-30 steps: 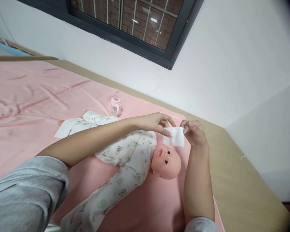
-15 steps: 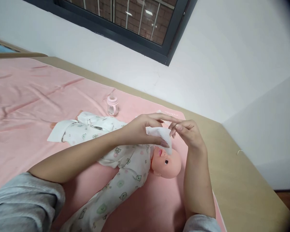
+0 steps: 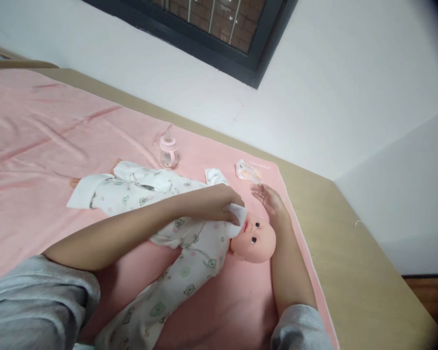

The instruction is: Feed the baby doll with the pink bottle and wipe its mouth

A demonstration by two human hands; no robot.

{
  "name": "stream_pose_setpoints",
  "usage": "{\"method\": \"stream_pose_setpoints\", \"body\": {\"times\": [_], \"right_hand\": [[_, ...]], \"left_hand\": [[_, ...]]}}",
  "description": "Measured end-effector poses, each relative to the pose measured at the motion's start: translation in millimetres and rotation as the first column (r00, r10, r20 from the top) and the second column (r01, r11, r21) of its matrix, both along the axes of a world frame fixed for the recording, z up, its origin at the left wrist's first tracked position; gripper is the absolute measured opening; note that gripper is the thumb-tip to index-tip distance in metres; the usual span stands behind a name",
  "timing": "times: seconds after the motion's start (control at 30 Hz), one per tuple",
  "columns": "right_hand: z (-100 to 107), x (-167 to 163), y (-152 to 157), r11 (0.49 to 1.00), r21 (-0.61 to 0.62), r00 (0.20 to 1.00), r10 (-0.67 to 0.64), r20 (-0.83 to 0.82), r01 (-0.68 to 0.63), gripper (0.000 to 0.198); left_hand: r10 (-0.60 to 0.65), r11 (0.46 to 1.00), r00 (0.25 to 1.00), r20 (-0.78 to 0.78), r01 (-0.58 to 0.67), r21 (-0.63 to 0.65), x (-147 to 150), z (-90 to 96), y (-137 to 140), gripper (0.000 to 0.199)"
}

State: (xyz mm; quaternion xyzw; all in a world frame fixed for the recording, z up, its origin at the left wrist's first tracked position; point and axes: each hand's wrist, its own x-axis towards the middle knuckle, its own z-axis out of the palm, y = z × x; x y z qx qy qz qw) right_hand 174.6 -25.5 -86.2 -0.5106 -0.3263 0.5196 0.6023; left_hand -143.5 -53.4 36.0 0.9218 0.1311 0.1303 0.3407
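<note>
Cloth point(image 3: 238, 212) is pinched in the left hand point(image 3: 219, 201) by the doll point(image 3: 257, 245), the right hand point(image 3: 272, 201) spread loosely near its head.

The left forearm point(image 3: 124, 231) comes in from the lower left and slants up to the right, running almost straight through the left wrist point(image 3: 180, 208). The left hand point(image 3: 217, 201) has its back turned up and its thumb point(image 3: 231, 219) closed in a pinch; the other fingers are largely hidden, so their exact bend is hard to tell. The right forearm point(image 3: 295, 265) rises from below, leaning left. The right hand point(image 3: 273, 200) is loosely spread, fingers point(image 3: 260, 192) gently bent, apart from the left hand.
</note>
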Motion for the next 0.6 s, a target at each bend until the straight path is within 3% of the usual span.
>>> {"method": "stream_pose_setpoints", "body": {"times": [0.1, 0.27, 0.6], "right_hand": [[-10.0, 2.0, 1.0, 0.999, -0.018, 0.998, -0.052, -0.041, 0.052, 0.008], [-9.2, 0.1, 4.1, 0.997, -0.021, 0.997, -0.080, -0.021, 0.079, 0.015], [-8.2, -0.7, 3.6, 0.993, -0.024, 0.993, -0.114, -0.029, 0.113, 0.013]], "left_hand": [[-0.016, 1.000, 1.000, -0.017, 0.016, 0.020, 6.0, -7.6, -0.4, 0.006], [-0.064, 0.998, 0.997, 0.046, 0.064, 0.002, 8.2, -15.0, -0.3, 0.011], [-0.084, 0.996, 0.994, 0.063, 0.081, 0.039, 9.1, -13.1, -5.0, 0.026]]}}
